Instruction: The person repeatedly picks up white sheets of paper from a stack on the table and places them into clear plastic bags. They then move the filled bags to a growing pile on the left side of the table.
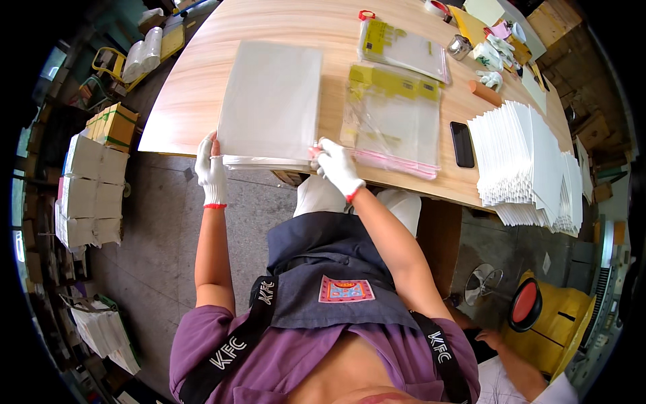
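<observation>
A tall stack of white sheets point(269, 101), perhaps in clear sleeves, lies on the wooden table and juts a little over its near edge. My left hand point(211, 174), in a white knit glove with bare fingertips, grips the stack's near left corner. At the near right corner my right hand point(338, 167), gloved the same way, has its fingers closed on the sheets' edge; what lies under the fingertips is partly hidden. Right beside that hand is a pile of clear plastic bags point(393, 128) with yellow-green print and a pink lower edge.
Another pile of clear bags point(404, 52) lies farther back. To the right are a black phone point(461, 144), fanned white folded sheets point(515, 161), a brown cylinder point(486, 93) and a glass jar point(459, 47). Stacked white bundles point(91, 192) stand at left; another person's arm point(515, 363) shows lower right.
</observation>
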`<action>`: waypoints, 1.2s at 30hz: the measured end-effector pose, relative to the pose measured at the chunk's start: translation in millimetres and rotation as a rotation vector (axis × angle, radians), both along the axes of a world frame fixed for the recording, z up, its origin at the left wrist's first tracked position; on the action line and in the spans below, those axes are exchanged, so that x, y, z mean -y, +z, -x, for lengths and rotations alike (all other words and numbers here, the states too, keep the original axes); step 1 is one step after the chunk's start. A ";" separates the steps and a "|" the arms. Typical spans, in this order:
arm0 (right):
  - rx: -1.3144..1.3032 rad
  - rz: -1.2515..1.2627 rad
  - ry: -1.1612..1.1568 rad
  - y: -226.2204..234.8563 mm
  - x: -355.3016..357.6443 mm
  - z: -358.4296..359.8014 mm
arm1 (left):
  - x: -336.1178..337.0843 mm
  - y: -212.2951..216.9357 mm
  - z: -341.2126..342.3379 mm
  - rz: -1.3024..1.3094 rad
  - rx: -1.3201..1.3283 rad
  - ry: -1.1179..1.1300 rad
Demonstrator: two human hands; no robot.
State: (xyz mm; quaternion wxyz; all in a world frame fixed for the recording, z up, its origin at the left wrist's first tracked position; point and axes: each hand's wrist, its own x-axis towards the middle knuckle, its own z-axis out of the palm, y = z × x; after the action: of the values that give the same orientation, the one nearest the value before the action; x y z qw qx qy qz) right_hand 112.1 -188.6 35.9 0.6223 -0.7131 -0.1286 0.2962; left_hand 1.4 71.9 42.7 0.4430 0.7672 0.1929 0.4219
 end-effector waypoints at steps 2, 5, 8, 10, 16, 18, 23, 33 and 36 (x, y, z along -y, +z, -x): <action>0.496 0.288 -0.007 -22.0 -16.6 -2.4 | -31.2 -37.0 3.1 -0.290 -0.293 0.087; 0.173 0.172 0.065 -0.8 -4.8 -0.3 | -32.4 -70.3 11.3 -0.083 -0.363 0.068; 0.027 -0.149 0.059 12.2 53.9 -0.4 | -14.6 -67.8 9.0 0.335 -0.115 0.056; 0.011 -0.180 -0.038 34.2 108.3 3.7 | -8.4 -62.9 11.4 0.311 0.066 0.106; 0.558 -0.056 -0.931 91.6 311.4 -1.6 | 31.6 -23.3 17.4 -0.172 0.020 0.042; 0.868 0.550 -1.164 118.4 371.2 -5.9 | 46.1 -15.0 14.4 -0.316 0.005 -0.007; 0.917 1.235 -0.904 149.7 432.4 -30.0 | 84.6 8.3 -9.6 -0.563 0.104 -0.188; 1.189 1.621 -0.606 150.6 451.2 -47.5 | 157.3 -12.0 -51.3 -0.418 0.087 -0.569; 1.258 1.493 -0.686 149.1 434.4 -12.4 | 186.4 19.5 -61.8 -0.690 -0.161 -0.667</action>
State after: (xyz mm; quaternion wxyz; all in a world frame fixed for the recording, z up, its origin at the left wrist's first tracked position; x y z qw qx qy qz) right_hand 124.4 -623.0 185.0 -0.1074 -0.9416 -0.0040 -0.3190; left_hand 63.2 -114.5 62.1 0.2576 0.9194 -0.1811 0.2355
